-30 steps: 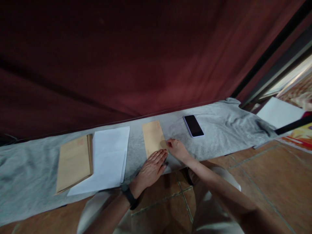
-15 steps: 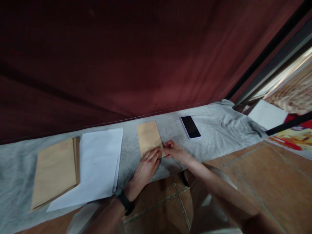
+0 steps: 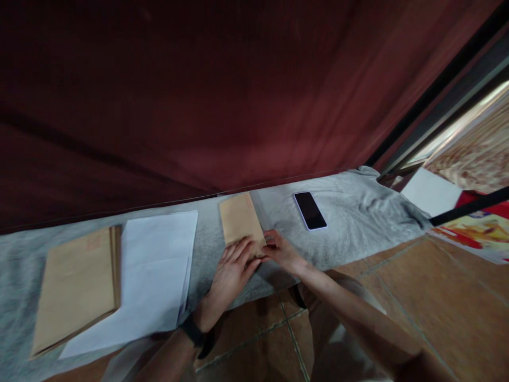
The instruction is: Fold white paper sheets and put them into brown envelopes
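A brown paper envelope [image 3: 239, 216] lies flat on the grey cloth in front of me. Across its near end rests my left hand [image 3: 235, 262], fingers stretched out and pressed down on the paper. My right hand [image 3: 280, 251] is at the envelope's near right corner, thumb and fingers closed on that edge. Its fingertips are partly hidden. A phone [image 3: 310, 210] with a pale purple rim and dark screen lies to the right of the envelope.
To the left, a stack of brown envelopes [image 3: 77, 284] overlaps a pile of white paper [image 3: 157, 265]. Grey cloth [image 3: 350, 212] covers the narrow surface, with a dark red panel [image 3: 238, 106] behind it. At right stand a black bar [image 3: 473, 207] and a colourful printed box [image 3: 481, 233].
My left hand has shifted slightly left and lies flatter on the envelope. My right hand stays at the envelope's corner. The view has moved a little.
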The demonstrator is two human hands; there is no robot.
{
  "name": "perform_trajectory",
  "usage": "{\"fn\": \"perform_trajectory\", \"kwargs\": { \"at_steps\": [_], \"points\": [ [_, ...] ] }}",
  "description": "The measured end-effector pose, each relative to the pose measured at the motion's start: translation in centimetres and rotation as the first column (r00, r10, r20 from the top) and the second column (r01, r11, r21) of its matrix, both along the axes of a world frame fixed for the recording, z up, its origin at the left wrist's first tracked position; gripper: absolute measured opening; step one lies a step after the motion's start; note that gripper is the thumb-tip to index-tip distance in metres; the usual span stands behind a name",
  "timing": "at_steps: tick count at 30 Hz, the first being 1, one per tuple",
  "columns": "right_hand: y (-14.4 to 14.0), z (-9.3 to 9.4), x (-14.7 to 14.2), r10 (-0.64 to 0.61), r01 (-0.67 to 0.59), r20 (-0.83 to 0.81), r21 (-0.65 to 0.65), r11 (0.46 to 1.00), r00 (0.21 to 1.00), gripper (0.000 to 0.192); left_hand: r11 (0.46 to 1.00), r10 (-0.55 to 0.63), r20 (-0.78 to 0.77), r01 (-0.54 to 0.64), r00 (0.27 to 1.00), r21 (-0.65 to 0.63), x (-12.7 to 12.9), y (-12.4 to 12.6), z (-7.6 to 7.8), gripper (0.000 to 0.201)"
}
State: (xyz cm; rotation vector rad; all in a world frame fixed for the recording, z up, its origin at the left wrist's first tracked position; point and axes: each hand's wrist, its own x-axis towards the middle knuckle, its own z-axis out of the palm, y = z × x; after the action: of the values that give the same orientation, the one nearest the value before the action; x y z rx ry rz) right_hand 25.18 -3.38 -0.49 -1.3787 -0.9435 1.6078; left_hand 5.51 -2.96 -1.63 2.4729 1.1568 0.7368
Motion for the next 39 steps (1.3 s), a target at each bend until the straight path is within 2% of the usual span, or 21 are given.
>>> {"fn": "perform_trajectory", "kwargs": {
  "at_steps": [3,6,8,10,12,13,15,17,19,22,25,27,29,30,33,35,37,39],
  "points": [
    [0.7,1.0,1.0,-0.073,0.075,-0.027,0.069,0.995,0.997,0.03,0.989,0.148,0.147,-0.141,0.978,-0.052,-0.5,1.0,0.4,0.05],
    [1.2,1.8,2.0,-0.12,0.122,-0.026,0.107,0.987,0.992,0.032,0.93,0.334,0.345,-0.248,0.877,-0.27,-0.7,2.1,0.4,0.057],
    [1.4,2.1,2.4,-0.126,0.128,-0.023,0.107,0.986,0.992,0.034,0.839,0.434,0.441,-0.175,0.785,-0.515,-0.7,2.6,0.3,0.064],
    [1.4,2.2,2.6,-0.119,0.121,-0.023,0.104,0.987,0.993,0.037,0.686,0.518,0.48,-0.009,0.708,-0.727,-0.5,2.7,0.4,0.065],
    [1.3,2.3,2.5,-0.107,0.108,-0.019,0.104,0.989,0.994,0.038,0.536,0.576,0.478,0.135,0.663,-0.833,-0.4,2.5,0.5,0.059],
    [1.3,2.3,2.4,-0.102,0.103,-0.014,0.102,0.989,0.995,0.037,0.485,0.598,0.473,0.179,0.646,-0.856,-0.4,2.4,0.6,0.055],
    [1.2,2.5,2.2,-0.093,0.093,-0.003,0.093,0.991,0.996,0.035,0.423,0.633,0.464,0.225,0.619,-0.878,-0.4,2.3,0.6,0.05],
    [1.1,2.7,2.0,-0.089,0.091,-0.022,0.098,0.991,0.996,0.032,0.392,0.658,0.463,0.255,0.593,-0.884,-0.4,2.3,0.6,0.047],
    [0.9,2.8,1.6,-0.088,0.1,-0.094,0.133,0.986,0.992,0.033,0.38,0.67,0.48,0.295,0.566,-0.877,-0.4,2.4,0.4,0.043],
    [0.5,2.4,0.6,-0.078,0.125,-0.243,0.183,0.975,0.967,0.041,0.402,0.666,0.547,0.374,0.507,-0.836,-0.1,2.4,0.3,0.039],
    [0.2,1.3,-0.6,0.003,0.051,-0.286,0.181,0.982,0.958,0.038,0.416,0.662,0.603,0.452,0.445,-0.789,0.3,2.3,0.2,0.038],
    [0.1,0.6,-1.1,0.032,0.001,-0.151,0.217,0.976,0.988,0.035,0.394,0.652,0.606,0.48,0.455,-0.784,0.4,2.1,0.2,0.038],
    [-0.1,0.3,-1.1,-0.019,-0.022,0.125,0.317,0.948,0.992,0.038,0.371,0.65,0.591,0.479,0.478,-0.796,0.5,1.9,0.3,0.037],
    [-0.2,0.4,-0.8,-0.067,-0.047,0.279,0.384,0.922,0.958,0.038,0.361,0.657,0.579,0.472,0.483,-0.804,0.5,1.9,0.4,0.038],
    [-0.7,1.5,0.3,-0.222,-0.232,0.642,0.543,0.807,0.734,0.033,0.346,0.711,0.545,0.453,0.444,-0.822,0.2,2.5,0.8,0.043],
    [-1.1,2.4,1.0,-0.306,-0.386,0.781,0.558,0.735,0.545,0.038,0.375,0.751,0.538,0.423,0.384,-0.825,-0.4,3.5,1.0,0.044],
    [-1.4,2.8,1.3,-0.356,-0.508,0.858,0.508,0.695,0.371,0.044,0.463,0.795,0.549,0.325,0.259,-0.824,-1.6,4.8,1.1,0.038],
    [-1.7,2.5,1.1,-0.372,-0.6,0.896,0.44,0.668,0.242,0.044,0.55,0.823,0.562,0.133,0.081,-0.825,-3.5,6.1,1.0,0.03]
  ]
}}
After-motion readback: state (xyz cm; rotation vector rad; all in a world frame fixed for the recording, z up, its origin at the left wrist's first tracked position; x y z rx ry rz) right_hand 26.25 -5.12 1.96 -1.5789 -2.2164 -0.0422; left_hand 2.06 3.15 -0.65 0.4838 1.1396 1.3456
